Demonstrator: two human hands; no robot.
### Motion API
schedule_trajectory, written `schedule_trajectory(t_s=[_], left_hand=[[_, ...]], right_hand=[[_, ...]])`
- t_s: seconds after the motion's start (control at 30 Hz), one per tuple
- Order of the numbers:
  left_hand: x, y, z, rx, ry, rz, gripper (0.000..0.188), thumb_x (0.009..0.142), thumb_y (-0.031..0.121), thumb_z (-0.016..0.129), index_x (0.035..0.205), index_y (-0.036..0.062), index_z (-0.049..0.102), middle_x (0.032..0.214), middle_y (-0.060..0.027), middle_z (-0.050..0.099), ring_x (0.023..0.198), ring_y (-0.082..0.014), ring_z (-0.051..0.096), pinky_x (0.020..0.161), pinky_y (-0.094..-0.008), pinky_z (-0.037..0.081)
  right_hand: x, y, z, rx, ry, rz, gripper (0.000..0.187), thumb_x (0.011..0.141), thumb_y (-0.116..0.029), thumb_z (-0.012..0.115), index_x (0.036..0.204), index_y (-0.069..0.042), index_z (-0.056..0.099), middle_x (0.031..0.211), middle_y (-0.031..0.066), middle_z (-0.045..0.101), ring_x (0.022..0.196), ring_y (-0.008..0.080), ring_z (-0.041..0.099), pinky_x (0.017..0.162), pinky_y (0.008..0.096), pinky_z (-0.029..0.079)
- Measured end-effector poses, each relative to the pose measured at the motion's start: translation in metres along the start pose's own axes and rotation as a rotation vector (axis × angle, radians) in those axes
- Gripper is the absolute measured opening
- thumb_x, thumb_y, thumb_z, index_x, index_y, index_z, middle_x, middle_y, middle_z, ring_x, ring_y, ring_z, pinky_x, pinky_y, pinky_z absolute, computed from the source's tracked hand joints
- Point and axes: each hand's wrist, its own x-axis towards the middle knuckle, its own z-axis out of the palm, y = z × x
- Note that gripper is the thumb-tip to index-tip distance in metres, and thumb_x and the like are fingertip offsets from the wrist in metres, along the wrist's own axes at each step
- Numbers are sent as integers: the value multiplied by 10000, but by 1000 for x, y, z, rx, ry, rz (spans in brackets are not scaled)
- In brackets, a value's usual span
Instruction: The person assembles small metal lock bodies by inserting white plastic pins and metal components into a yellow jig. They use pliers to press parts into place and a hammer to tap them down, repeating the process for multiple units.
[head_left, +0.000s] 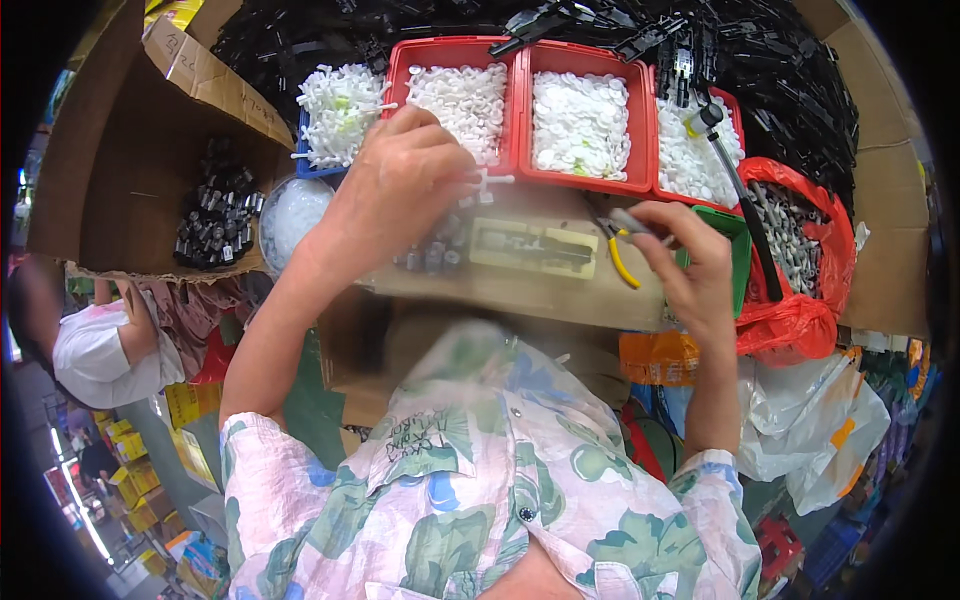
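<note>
My left hand [405, 165] is above the near edge of the trays, its fingers curled. A small white plastic piece [489, 187] sticks out by its fingertips, somewhat blurred. My right hand [695, 262] pinches a small grey part [627, 220] between thumb and fingers, just above yellow-handled pliers [622, 258]. Between the hands a cream-coloured fixture block [490, 256] lies on the cardboard work surface [530, 292], with a long dark part [565, 254] in its recess. Left of the block are several small dark grey pieces [433, 255], partly blurred.
Red trays [522, 120] and a blue tray [304, 150] hold white pieces. A hammer [745, 190] leans beside a red bag [835, 235] of grey parts. Black parts [300, 40] are heaped behind. A carton [110, 190] stands left; another person [110, 345] sits beyond.
</note>
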Motion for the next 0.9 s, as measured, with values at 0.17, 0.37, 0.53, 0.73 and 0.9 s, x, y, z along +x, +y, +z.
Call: schedule_trajectory(t_s=[0.17, 0.37, 0.53, 0.73, 0.9], left_hand=[[-42, -2, -32, 135, -15, -165, 203, 732, 51, 777, 914, 17, 695, 913, -108, 688, 958, -283, 618, 865, -407, 472], [-121, -35, -67, 594, -234, -347, 104, 730, 14, 713, 830, 19, 683, 815, -111, 651, 914, -292, 601, 884, -402, 450], [-127, -43, -62, 775, -342, -270, 54, 689, -20, 628, 697, 31, 613, 779, -127, 622, 909, -278, 581, 879, -383, 450], [-110, -45, -47, 813, -459, -143, 36, 701, 14, 619, 706, 49, 620, 797, -108, 619, 950, -259, 571, 881, -361, 434], [-114, -49, -41, 710, -421, -144, 43, 697, 31, 641, 731, 49, 623, 813, -93, 606, 953, -260, 566, 885, -374, 431]], right_hand=[[5, 3, 23, 58, -29, -2, 155, 883, 3, 685, 1032, 35, 658, 936, 121, 675, 808, 204, 658, 719, 308, 508], [-6, 26, 26, 53, -50, 67, 142, 873, 3, 686, 1011, 35, 673, 896, 104, 672, 777, 175, 626, 712, 295, 490], [-3, 23, 29, 35, -77, 68, 138, 872, 4, 690, 1005, 36, 676, 881, 104, 669, 769, 174, 622, 699, 295, 484], [-4, 21, 30, -8, -90, 58, 144, 867, 8, 691, 1006, 38, 675, 867, 105, 662, 757, 176, 616, 692, 297, 482], [-5, 20, 28, -21, -75, 47, 149, 863, 16, 687, 1010, 38, 678, 859, 109, 656, 750, 176, 613, 692, 299, 483]])
